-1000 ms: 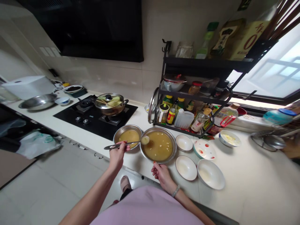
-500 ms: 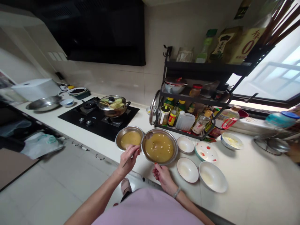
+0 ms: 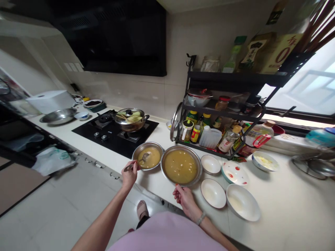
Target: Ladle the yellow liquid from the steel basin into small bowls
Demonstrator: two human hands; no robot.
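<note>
Nearest the viewer is the front of a lilac top [image 3: 167, 232], worn by a person standing at a white kitchen counter [image 3: 285, 205]; one shoe [image 3: 142, 208] shows on the floor below.

Two bare hands reach forward. The left hand [image 3: 130, 173] closes its fingers around the handle of a metal ladle [image 3: 146, 157]. The ladle's head dips into yellowish-brown liquid in the smaller metal bowl [image 3: 135, 153]. The right hand [image 3: 184, 198], fingers loosely curled, has its thumb at the near rim of the larger metal bowl [image 3: 199, 168], just to the right of the smaller one; whether it grips that rim cannot be told. The larger bowl holds similar liquid with pale bits afloat.

Right of the metal bowls stand a small white bowl [image 3: 210, 164], a dark-rimmed white bowl [image 3: 213, 193], a large white bowl [image 3: 243, 202] and a strawberry-patterned bowl [image 3: 235, 173]. A bowl of pale yellow pieces [image 3: 265, 161] sits farther right.

Beyond, to the left, a glass-lidded pot [image 3: 131, 120] rests on a black gas stove [image 3: 117, 146]. To the right, a black rack [image 3: 214, 111] carries bottles and jars. Farthest back, a dark range hood [image 3: 112, 38] hangs on the wall above the stove.
</note>
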